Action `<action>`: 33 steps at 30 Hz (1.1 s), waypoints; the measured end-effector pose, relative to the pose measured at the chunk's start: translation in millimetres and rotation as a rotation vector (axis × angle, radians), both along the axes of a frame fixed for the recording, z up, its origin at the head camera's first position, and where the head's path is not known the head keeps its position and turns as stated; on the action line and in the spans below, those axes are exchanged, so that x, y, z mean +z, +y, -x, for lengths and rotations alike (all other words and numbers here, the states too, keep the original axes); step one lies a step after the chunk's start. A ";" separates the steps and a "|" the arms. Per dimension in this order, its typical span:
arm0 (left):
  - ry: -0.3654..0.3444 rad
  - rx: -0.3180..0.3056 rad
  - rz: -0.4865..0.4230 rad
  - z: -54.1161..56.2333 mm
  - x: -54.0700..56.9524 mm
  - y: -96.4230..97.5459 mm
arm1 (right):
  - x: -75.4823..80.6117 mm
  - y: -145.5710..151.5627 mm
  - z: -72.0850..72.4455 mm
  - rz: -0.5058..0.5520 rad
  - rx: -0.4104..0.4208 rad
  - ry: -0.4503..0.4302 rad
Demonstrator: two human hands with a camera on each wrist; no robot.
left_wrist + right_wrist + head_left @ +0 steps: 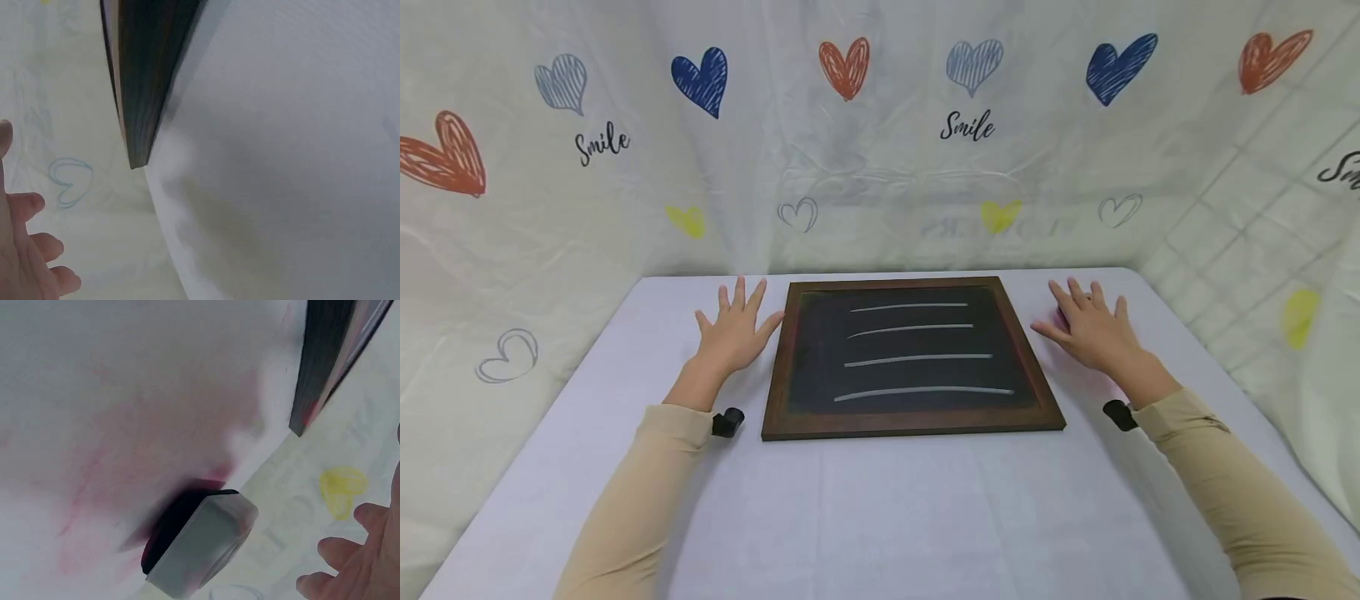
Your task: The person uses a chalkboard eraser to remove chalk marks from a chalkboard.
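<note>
A chalkboard [812, 358] in a brown wooden frame lies flat on the table, with several white chalk lines drawn across it. Just left of the frame is my left hand [728, 333], fingers spread and straight, the thumb tip close to the frame's edge. Past the board's other side my right hand [1093, 329] is also spread and holds nothing. Beneath it sits what looks like a board eraser [203, 544], with a pale body and a dark felt side. In the head view, the right hand hides most of that eraser.
White cloth covers the table [940, 517], marked by pinkish smudges [125, 462] around the eraser. A pale curtain [887, 150] with printed hearts and lettering hangs behind the table and along both sides. Black wrist cameras [727, 422] sit at both cuffs.
</note>
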State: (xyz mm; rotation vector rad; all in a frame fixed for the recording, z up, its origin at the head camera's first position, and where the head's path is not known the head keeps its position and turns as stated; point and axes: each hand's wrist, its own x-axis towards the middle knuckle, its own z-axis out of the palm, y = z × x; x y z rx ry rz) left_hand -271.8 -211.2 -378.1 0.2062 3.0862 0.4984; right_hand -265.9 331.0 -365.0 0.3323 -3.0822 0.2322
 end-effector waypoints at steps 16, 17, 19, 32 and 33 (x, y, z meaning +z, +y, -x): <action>-0.060 -0.106 0.029 -3.2 -12.3 4.8 | -6.9 27.0 2.5 0.010 -0.045 0.021; -0.064 -0.113 0.035 -2.7 -13.2 5.5 | -7.3 28.3 3.4 0.015 -0.053 0.013; -0.074 -0.128 0.047 -0.8 -15.1 6.8 | -8.3 30.6 5.7 0.022 -0.068 -0.004; -0.160 -0.163 0.086 5.5 -15.3 18.0 | -9.9 36.3 20.2 0.063 -0.130 -0.094; -0.169 -0.166 0.095 5.8 -15.3 19.5 | -10.0 36.3 21.7 0.067 -0.138 -0.099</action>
